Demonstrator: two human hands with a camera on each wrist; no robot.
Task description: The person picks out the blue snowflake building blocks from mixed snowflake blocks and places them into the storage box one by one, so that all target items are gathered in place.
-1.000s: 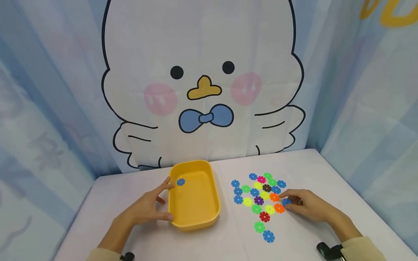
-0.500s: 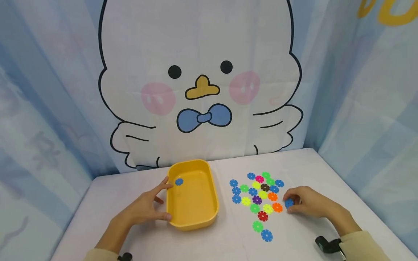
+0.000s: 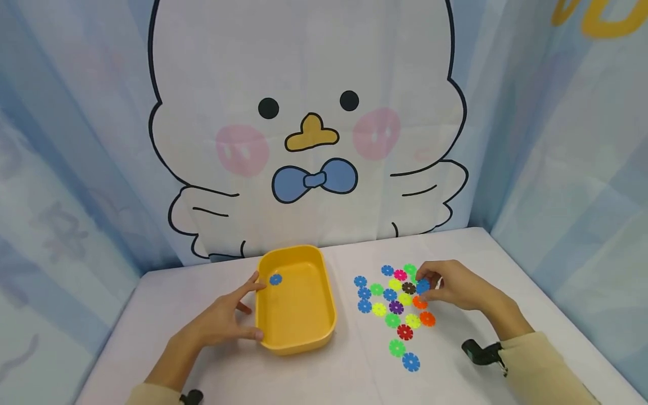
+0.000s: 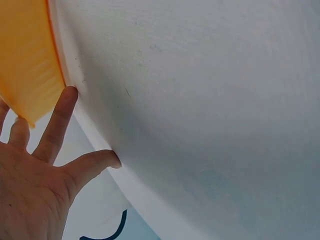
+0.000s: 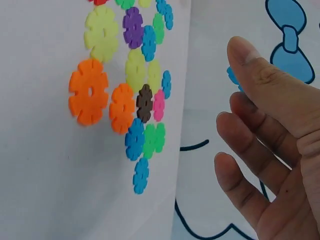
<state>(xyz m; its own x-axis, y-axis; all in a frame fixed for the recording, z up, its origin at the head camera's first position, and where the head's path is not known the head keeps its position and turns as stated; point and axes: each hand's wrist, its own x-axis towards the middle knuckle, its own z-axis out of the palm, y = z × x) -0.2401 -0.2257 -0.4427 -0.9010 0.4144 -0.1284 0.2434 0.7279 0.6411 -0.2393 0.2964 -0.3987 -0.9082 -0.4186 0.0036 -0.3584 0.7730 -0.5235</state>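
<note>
My right hand [image 3: 458, 285] pinches a blue snowflake disc [image 3: 422, 286] between thumb and fingers, above the upper right part of a spread of flat snowflake discs. In the right wrist view the held disc [image 5: 231, 76] is mostly hidden behind the thumb. My left hand [image 3: 217, 318] rests against the left side of a yellow tray [image 3: 296, 347], its fingers and thumb spread along the rim. One blue snowflake disc [image 3: 275, 279] lies in the tray near its upper left corner. The left wrist view shows the spread hand [image 4: 37, 185] beside part of the tray [image 4: 30, 55].
Several loose discs in blue, green, yellow, orange and other colours lie right of the tray, among them a purple disc [image 3: 396, 307] and a red disc [image 3: 405, 332]. A white cloth covers the table [image 3: 349, 371]. A printed curtain [image 3: 324, 219] stands right behind it.
My right hand has lifted the blue disc off the table beside the spread and carried it up and left over the other discs. The left hand stays at the tray.
</note>
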